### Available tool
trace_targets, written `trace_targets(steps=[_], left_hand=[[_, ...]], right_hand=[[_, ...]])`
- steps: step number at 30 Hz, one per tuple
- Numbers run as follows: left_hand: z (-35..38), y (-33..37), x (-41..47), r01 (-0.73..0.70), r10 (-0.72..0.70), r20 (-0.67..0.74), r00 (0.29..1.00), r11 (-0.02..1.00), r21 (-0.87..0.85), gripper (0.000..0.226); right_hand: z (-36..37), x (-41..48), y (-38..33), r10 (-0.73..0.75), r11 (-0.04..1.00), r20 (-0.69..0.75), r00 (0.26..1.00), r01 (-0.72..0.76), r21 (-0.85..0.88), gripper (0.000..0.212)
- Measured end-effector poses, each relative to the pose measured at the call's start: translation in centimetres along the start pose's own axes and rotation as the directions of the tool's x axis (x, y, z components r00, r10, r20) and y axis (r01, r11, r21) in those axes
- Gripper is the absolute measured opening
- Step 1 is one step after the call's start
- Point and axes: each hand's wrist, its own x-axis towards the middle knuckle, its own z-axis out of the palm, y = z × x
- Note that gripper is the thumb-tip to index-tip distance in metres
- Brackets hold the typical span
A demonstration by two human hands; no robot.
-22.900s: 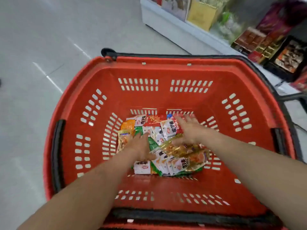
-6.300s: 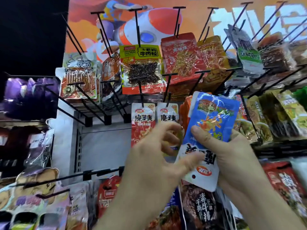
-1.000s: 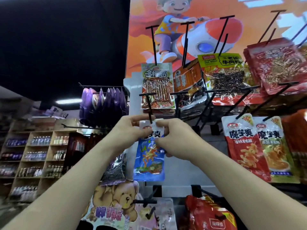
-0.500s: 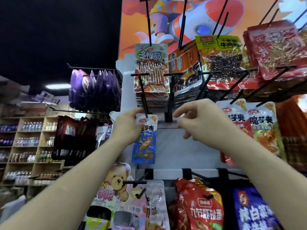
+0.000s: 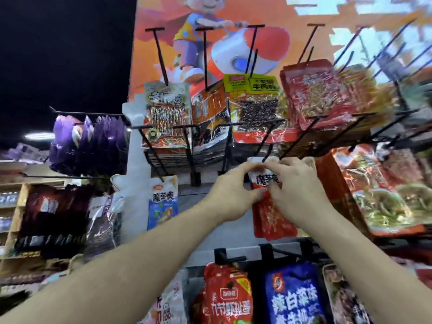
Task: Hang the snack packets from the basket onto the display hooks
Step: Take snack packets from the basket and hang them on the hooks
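Hanging: left hand (image 5: 231, 185) and right hand (image 5: 299, 183) pinch the red packet (image 5: 268, 216) at the hook (image 5: 267, 152) tip; next, thread its hole on

Centre frame: left hand (image 5: 230, 190) and right hand (image 5: 295, 183) meet on either side of a snack packet (image 5: 266, 181), pinching its top, which sits at the tip of a display hook (image 5: 267, 152). Left of the hands, a hung packet (image 5: 163, 202) is on the neighbouring hook. Above both, an upper row of packets (image 5: 167, 113) hangs in front of a poster (image 5: 233, 31). Below the hands, a lower row of packets (image 5: 228, 298). Far left: a shelf unit (image 5: 14, 206).
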Motion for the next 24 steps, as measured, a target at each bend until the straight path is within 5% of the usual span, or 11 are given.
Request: trace_targets(steps=[4,8,13,16,19,21,24], left_hand=[[2.0,-1.3,3.3,0.01,-0.034,-0.192,0.981,0.992,-0.125,0.042],[3.2,-2.8,4.6,0.058,-0.053,-0.189,0.981,0.998,0.022,0.046],[3.9,-3.6,5.2,0.128,-0.1,-0.169,0.981,0.978,0.165,0.056],[4.2,-3.5,5.2,0.182,-0.159,-0.114,0.981,0.956,0.23,0.065],[3.7,-2.3,4.2,0.164,-0.16,-0.061,0.985,0.775,0.61,0.051],[3.4,-0.8,3.3,0.033,0.009,-0.052,0.999,0.677,0.735,0.021],[4.0,0.9,2.9,0.023,-0.032,0.018,0.999,0.929,0.368,0.023]], right_hand=[[0.6,0.8,0.6,0.033,0.998,0.153,0.988,-0.023,-0.065,0.042],[1.4,1.5,1.1,-0.015,0.999,0.284,0.959,0.023,-0.026,0.035],[-1.0,-0.6,3.0,-0.011,0.996,-0.002,1.0,0.011,0.083,0.033],[-1.1,-1.7,4.5,0.003,1.0,0.052,0.999,-0.002,-0.027,0.044],[-0.6,-2.2,4.9,0.071,0.995,0.17,0.983,-0.059,-0.078,0.06],[-0.4,-2.2,5.0,0.102,0.993,0.196,0.975,-0.087,-0.086,0.066],[-0.2,-1.3,5.0,0.139,0.99,0.225,0.964,-0.135,-0.035,0.069]])
